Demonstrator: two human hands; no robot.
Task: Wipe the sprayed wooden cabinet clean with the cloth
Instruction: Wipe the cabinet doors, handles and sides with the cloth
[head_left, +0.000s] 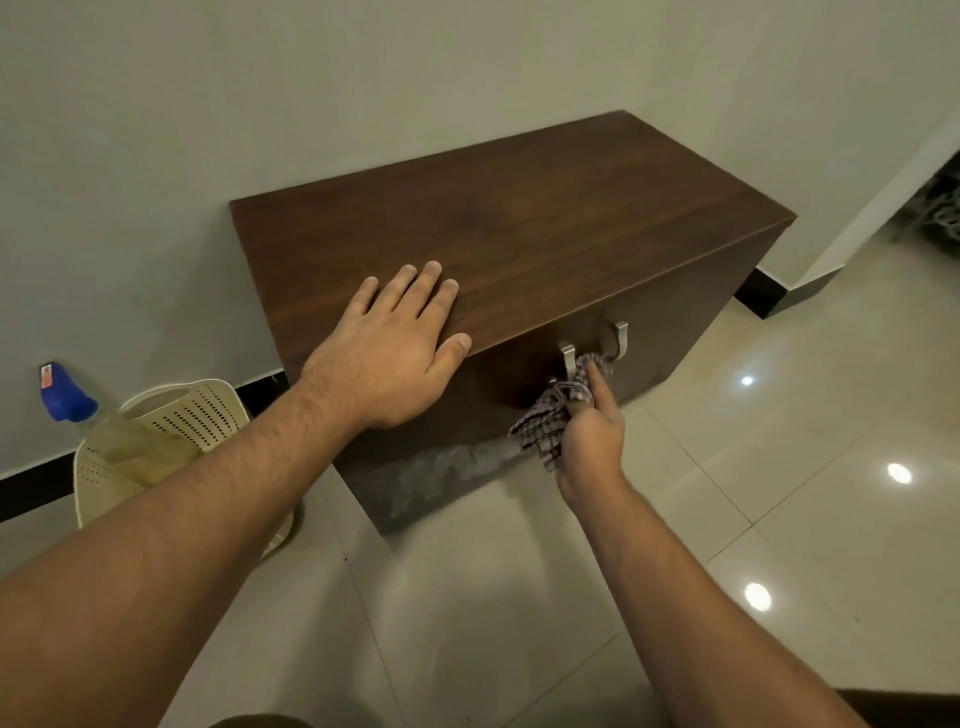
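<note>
Item: wooden cabinet (519, 228), dark brown, low, standing on the tiled floor (779, 467) with its back against the wall (260, 104). The top shows no visible wet marks. On the front face a pale, streaky patch (447, 467) lies along the lower edge towards the near-left corner; judged to be spray not yet wiped. Two metal handles (592, 348) sit near the top edge of the front.

Cloth (556, 415): checked, bunched, pressed against the front face just below the left handle and partly draped over it.

Right hand (592, 431): fingers closed tight round the cloth, thumb pointing up towards the handle.

Left hand (395, 348): flat and spread on the top at its near-left corner, holding nothing, apparently bracing.

Beside the cabinet's left end, on the floor: a cream perforated basket (171, 426) holding a spray bottle (78, 410) with a blue head.

Risks, as judged:
- Loose cloth may snag on a handle if the stroke goes sideways, dragging it from the grip.
- The streaky patch sits lower than the cloth; strokes kept at handle height would leave it.
- A dragging palm could smear the top.
- Drips from the lower edge could wet the glossy floor and make it slippery.
- A pull on a snagged handle could swing the door open.
</note>
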